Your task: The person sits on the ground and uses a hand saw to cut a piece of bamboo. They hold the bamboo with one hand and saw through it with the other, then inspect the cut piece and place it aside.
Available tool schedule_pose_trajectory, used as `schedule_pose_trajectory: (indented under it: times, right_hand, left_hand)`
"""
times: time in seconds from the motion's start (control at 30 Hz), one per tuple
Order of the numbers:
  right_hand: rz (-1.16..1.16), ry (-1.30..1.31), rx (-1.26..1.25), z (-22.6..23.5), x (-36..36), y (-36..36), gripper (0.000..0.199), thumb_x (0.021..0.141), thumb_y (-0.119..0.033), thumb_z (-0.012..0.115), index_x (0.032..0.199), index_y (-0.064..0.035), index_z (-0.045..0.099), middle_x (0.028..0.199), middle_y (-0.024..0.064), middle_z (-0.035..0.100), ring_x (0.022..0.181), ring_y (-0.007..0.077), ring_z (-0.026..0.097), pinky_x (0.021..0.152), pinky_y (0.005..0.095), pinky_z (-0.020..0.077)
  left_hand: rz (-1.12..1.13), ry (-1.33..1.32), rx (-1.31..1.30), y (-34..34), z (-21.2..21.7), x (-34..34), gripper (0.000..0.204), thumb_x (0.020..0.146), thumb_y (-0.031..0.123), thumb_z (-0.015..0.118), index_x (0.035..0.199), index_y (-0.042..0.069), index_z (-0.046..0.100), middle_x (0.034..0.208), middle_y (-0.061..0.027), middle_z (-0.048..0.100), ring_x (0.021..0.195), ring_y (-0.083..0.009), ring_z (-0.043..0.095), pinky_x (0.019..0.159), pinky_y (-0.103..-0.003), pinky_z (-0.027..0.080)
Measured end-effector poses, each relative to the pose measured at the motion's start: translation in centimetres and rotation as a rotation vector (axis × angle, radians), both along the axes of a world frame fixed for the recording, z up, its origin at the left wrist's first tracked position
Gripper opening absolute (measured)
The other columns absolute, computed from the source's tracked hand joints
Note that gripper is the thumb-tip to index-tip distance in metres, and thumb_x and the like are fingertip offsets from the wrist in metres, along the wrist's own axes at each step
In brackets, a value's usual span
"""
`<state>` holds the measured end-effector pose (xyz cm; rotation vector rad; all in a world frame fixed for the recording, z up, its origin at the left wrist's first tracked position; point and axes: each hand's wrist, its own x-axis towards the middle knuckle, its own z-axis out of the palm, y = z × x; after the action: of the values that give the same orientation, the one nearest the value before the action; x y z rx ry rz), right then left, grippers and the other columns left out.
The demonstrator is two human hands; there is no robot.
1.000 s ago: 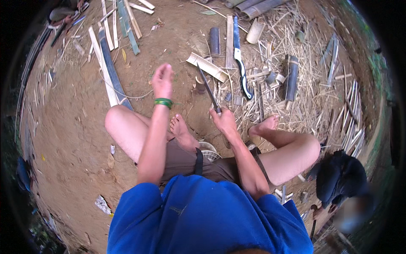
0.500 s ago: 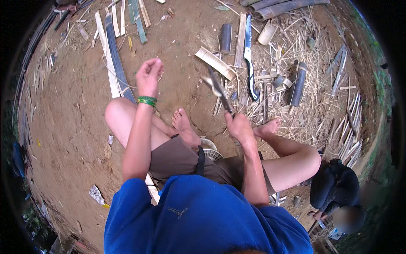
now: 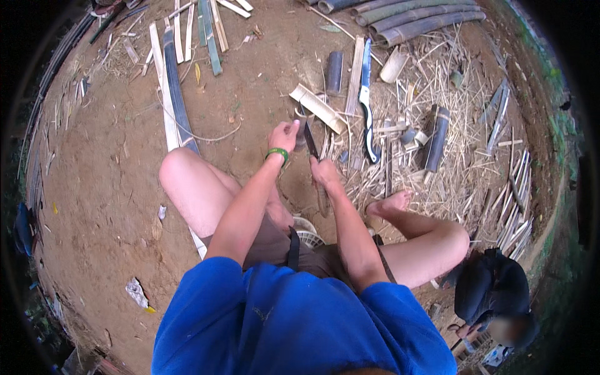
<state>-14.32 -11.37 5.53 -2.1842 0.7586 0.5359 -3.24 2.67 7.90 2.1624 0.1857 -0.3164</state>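
My right hand [image 3: 325, 173] is closed round the handle of a long knife. Its dark blade [image 3: 311, 140] points up and away, and the handle end sticks out below my fist. Just left of the blade, my left hand [image 3: 284, 137] has its fingers bent together against a short brownish piece of bamboo [image 3: 301, 135], which is blurred and partly hidden. Beyond both hands lies a split bamboo half [image 3: 317, 109], its pale hollow side up. To the right rests a folding saw [image 3: 366, 103] with a black and white handle.
Pale shavings [image 3: 400, 147] cover the ground at right, with dark bamboo sections [image 3: 436, 139] among them. Bamboo poles [image 3: 431, 25] are stacked at far right. Long split strips [image 3: 178, 94] lie at left. A white basket [image 3: 307, 232] sits between my legs. Another person [image 3: 490, 290] crouches at lower right.
My left hand has come across to the right and down, from raised empty to beside the blade. My right hand has drawn the knife leftward, its blade now more upright.
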Motion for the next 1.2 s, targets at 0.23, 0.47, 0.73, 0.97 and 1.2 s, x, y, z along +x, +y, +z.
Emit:
schedule_pose_trajectory:
  times: [0.23, 0.47, 0.73, 0.97, 1.2]
  right_hand:
    - [-0.035, -0.206, -0.032, 1.8, -5.2, 1.8, 0.069, 0.092, -0.062, 0.058, 0.098, 0.0053, 0.071, 0.083, 0.0283, 0.07, 0.079, 0.0412, 0.071, 0.076, 0.0488, 0.0548]
    - [-0.083, -0.444, -0.09, 14.7, -2.1, 1.5, 0.057, 0.095, -0.05, 0.058, 0.087, 0.0059, 0.069, 0.071, 0.0289, 0.066, 0.069, 0.0495, 0.066, 0.068, 0.0531, 0.0533]
    - [-0.121, -0.127, -0.22, 0.1, -4.8, -0.8, 0.061, 0.093, -0.053, 0.056, 0.098, 0.0056, 0.072, 0.089, 0.0339, 0.068, 0.094, 0.049, 0.067, 0.087, 0.0531, 0.0522]
    - [-0.038, -0.229, -0.193, 13.5, -2.9, 2.0, 0.055, 0.094, -0.049, 0.058, 0.098, 0.0038, 0.072, 0.086, 0.0315, 0.069, 0.09, 0.0476, 0.068, 0.084, 0.054, 0.0524]
    - [0.012, 0.055, -0.218, -1.3, -5.4, 0.5, 0.059, 0.094, -0.05, 0.055, 0.108, 0.0046, 0.07, 0.106, 0.0338, 0.067, 0.107, 0.0483, 0.064, 0.095, 0.0527, 0.0507]
  left_hand:
    - [0.144, -0.162, -0.247, 4.5, 2.9, 5.7, 0.05, 0.095, 0.047, 0.066, 0.101, -0.002, 0.069, 0.099, -0.0146, 0.074, 0.093, -0.0219, 0.069, 0.083, -0.035, 0.053]
    - [0.048, -0.294, -0.538, 10.9, 16.6, 5.5, 0.035, 0.098, 0.037, 0.065, 0.103, 0.003, 0.068, 0.091, -0.0056, 0.072, 0.078, -0.012, 0.066, 0.069, -0.026, 0.05]
    - [0.057, -0.155, -0.476, 7.7, 9.5, 6.2, 0.03, 0.097, 0.03, 0.066, 0.11, 0.003, 0.067, 0.095, -0.0085, 0.072, 0.084, -0.0153, 0.068, 0.073, -0.027, 0.052]
    - [0.018, -0.135, -0.401, 8.8, 6.8, 3.2, 0.033, 0.096, 0.03, 0.068, 0.113, 0.003, 0.067, 0.095, -0.006, 0.071, 0.082, -0.0143, 0.066, 0.073, -0.028, 0.051]
    - [-0.186, -0.093, -0.076, 4.9, 3.8, 2.8, 0.055, 0.086, 0.049, 0.073, 0.121, 0.007, 0.067, 0.104, -0.0157, 0.072, 0.099, -0.028, 0.069, 0.087, -0.039, 0.054]
